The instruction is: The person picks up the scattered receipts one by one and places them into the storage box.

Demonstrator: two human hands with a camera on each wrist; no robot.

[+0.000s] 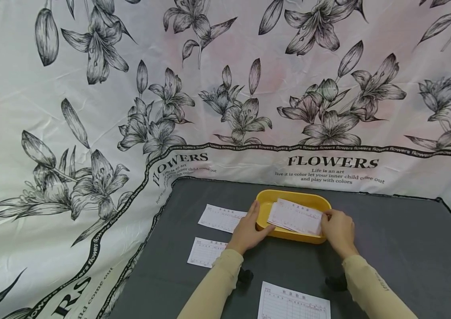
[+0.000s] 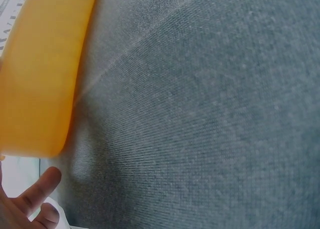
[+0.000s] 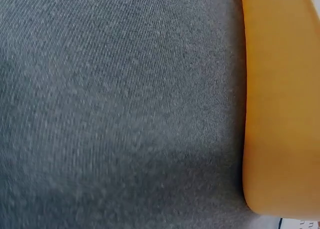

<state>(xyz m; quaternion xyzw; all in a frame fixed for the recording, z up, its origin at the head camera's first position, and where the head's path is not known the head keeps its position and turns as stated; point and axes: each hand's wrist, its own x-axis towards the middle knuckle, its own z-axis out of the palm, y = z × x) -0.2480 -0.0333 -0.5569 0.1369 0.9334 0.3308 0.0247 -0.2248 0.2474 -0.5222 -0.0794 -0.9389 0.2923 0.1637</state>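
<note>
A yellow plastic tray [image 1: 295, 238] stands on the dark grey cloth, and printed paper forms [image 1: 295, 216] lie overlapped in it. My left hand [image 1: 247, 231] is at the tray's left end, its thumb spread along the front side and its fingers extended by the left rim. At the right end, my right hand [image 1: 339, 231] pinches the right edge of the top form with curled fingers. In the left wrist view, the fingers [image 2: 39, 191] appear just past the end of the tray wall [image 2: 40, 79]. Only the tray's side [image 3: 282, 104] shows in the right wrist view; that hand is hidden there.
Two more printed forms, a far one [image 1: 220, 217] and a nearer one [image 1: 205, 252], lie left of the tray, partly covered by the left hand and arm. Another form [image 1: 293, 303] lies at the front. Flower-printed cloth [image 1: 241, 168] borders the grey surface behind and at left.
</note>
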